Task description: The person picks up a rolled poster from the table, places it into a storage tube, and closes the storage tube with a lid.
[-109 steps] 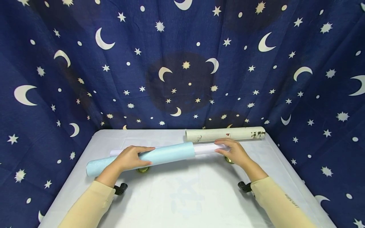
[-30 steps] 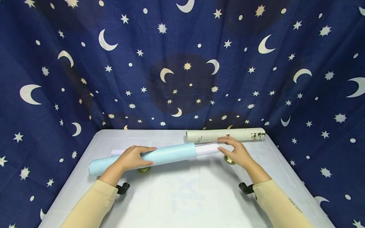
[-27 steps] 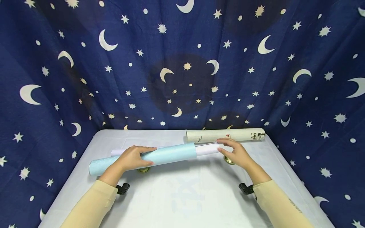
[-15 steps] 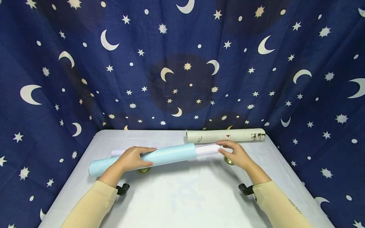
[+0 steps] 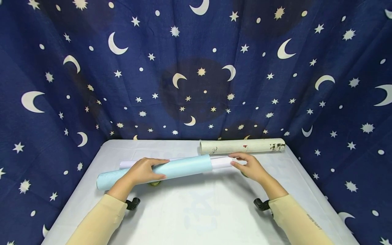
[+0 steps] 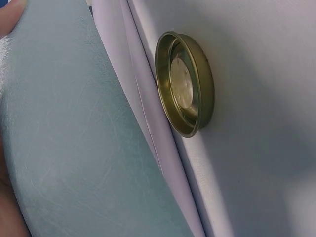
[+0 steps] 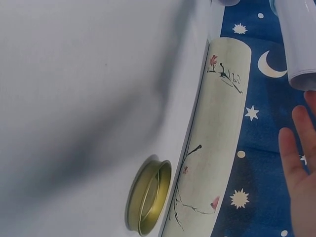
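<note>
My left hand grips a light blue tube about its middle, thumb on the near side and fingers over the far side. The tube slants above the table, its right end higher in the head view. From that end sticks a short length of a white paper roll. My right hand is at the roll's free end, thumb and index fingertips right at its edge. In the right wrist view its fingers stretch out fairly straight just below the roll's open rim.
A cream tube with painted blossoms lies along the table's back right. Another pale paper roll lies behind the blue tube. Two gold metal caps, a left one and a right one, rest on the white table. A dark blue curtain surrounds it.
Less of the white roll shows beyond the blue tube than in the oldest frame. My right hand has moved slightly left along with the roll's end. My left hand keeps its grip.
</note>
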Motion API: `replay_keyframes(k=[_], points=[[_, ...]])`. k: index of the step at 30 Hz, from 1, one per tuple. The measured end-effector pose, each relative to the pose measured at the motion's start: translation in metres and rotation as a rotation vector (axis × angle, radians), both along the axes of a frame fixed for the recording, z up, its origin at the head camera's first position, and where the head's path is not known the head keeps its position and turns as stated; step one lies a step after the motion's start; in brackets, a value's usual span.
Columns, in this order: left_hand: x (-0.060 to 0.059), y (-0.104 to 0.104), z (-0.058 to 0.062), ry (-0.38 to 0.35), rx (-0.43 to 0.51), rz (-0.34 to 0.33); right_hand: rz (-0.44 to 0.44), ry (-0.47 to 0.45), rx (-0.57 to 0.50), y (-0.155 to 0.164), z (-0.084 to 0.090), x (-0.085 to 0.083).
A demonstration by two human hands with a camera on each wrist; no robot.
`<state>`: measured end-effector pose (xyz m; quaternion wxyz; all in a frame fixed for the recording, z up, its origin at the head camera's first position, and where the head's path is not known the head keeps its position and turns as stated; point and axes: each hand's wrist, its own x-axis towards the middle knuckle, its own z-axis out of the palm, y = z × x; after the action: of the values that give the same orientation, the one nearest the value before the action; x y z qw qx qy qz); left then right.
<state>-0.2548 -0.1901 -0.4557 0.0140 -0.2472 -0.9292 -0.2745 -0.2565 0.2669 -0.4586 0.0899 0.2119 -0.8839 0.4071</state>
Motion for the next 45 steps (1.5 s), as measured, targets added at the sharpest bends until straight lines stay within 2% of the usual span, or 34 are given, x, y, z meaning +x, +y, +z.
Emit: replay_keyframes(k=[9, 14, 28, 38, 45], points=[[0.002, 0.002, 0.000, -0.015, -0.009, 0.008, 0.021, 0.002, -0.006, -0.007, -0.004, 0.000], [0.002, 0.003, 0.000, 0.003, 0.002, -0.006, 0.041, 0.024, -0.004, -0.012, -0.004, 0.000], [-0.001, 0.004, -0.001, 0.038, -0.003, -0.041, 0.048, 0.003, 0.011, -0.020, -0.004, -0.001], [0.002, 0.006, 0.001, 0.029, -0.009, -0.033, 0.090, 0.017, 0.006, -0.029, -0.004, -0.003], [0.003, 0.008, 0.000, 0.035, -0.013, -0.032, 0.084, 0.012, 0.020, -0.033, -0.004, -0.001]])
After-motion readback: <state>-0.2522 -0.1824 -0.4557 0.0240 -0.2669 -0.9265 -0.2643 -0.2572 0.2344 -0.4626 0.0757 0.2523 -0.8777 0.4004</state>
